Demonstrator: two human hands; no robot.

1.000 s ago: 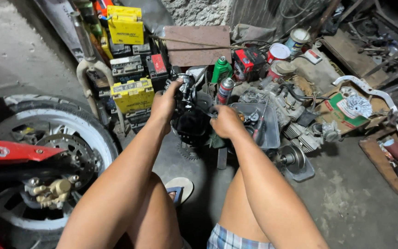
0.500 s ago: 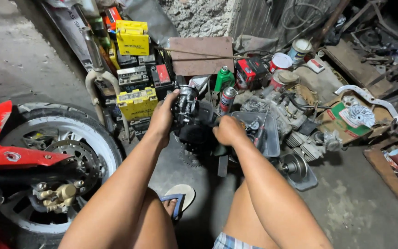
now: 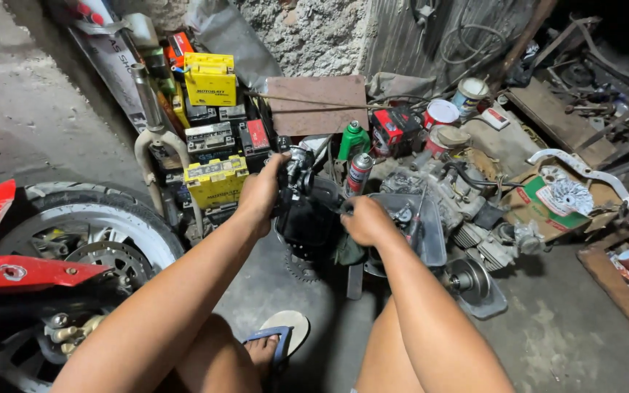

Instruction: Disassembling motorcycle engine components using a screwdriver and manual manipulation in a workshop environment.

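A black motorcycle engine block stands on the concrete floor between my knees. My left hand grips its upper left side, next to a metal fitting on top. My right hand is closed on the block's right side, fingers curled around a dark part. A toothed sprocket shows at the block's bottom. My foot in a blue sandal rests on the floor below it.
A motorcycle wheel with red fender is at left. Yellow and black batteries are stacked behind. Two spray cans, paint tins, another grey engine, a clear tub and a cardboard box crowd the right.
The view has shifted slightly lower and closer. Both hands stay on the engine block; my right hand has slid a little down and left along its side.
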